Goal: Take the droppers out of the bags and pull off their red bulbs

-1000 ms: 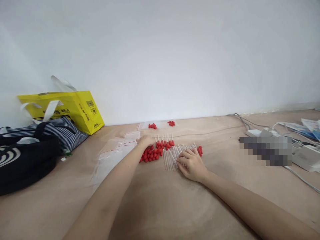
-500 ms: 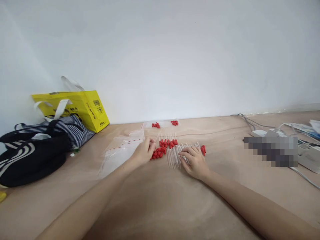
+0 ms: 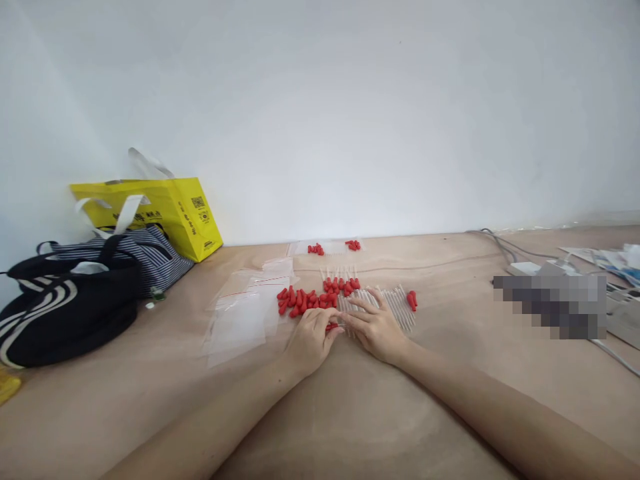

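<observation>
Red rubber dropper bulbs (image 3: 299, 301) lie in a loose pile just beyond my left hand (image 3: 316, 333). That hand pinches one red dropper bulb (image 3: 331, 327) between thumb and fingers. My right hand (image 3: 376, 328) meets it fingertip to fingertip, its thumb and forefinger closed on a thin clear dropper tube whose end points at the bulb; most of this tube is hidden. Under and beside the right hand, many clear dropper tubes (image 3: 400, 308) lie side by side. Behind them is a row of tubes with red bulbs fitted (image 3: 342, 285).
Clear zip bags (image 3: 239, 327) lie flat on the left. A filled bag (image 3: 333, 247) with red bulbs rests by the wall. Two loose bulbs (image 3: 411, 300) sit right of the tubes. A black bag (image 3: 75, 313) and a yellow bag (image 3: 200, 220) stand far left; cables (image 3: 500, 243) lie right.
My left hand has come back toward me from the fitted row and now holds a red bulb. My right hand has shifted left from over the tubes to meet it.
</observation>
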